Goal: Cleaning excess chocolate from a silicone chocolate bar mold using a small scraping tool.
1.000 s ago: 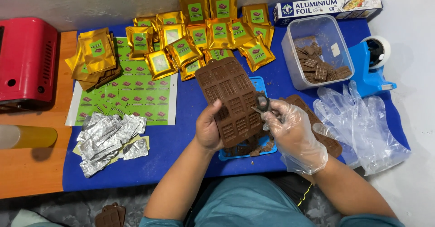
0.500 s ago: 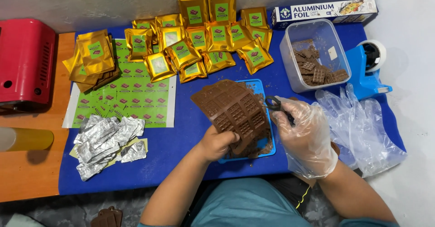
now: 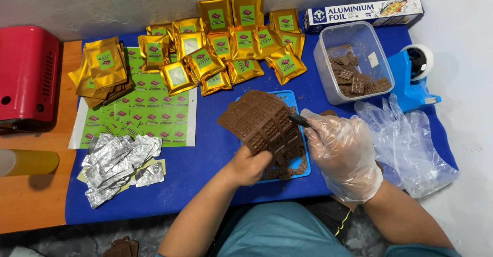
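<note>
Head view | my bare left hand grips brown chocolate mould by its near edge, over blue tray on counter | gloved right hand pinches small dark tool | mould looks light, floppy, slippery; I'd hold its rim.

Left hand, bare, grips near edge of brown chocolate mould, mould tilted above blue tray. Right hand, in clear plastic glove, pinches small dark tool against mould's right edge. Far: gold pouches, foil box. Right: clear tub of chocolate pieces, blue tape dispenser, loose gloves. Left: foil-wrapped pieces, green label sheet, red machine.
</note>
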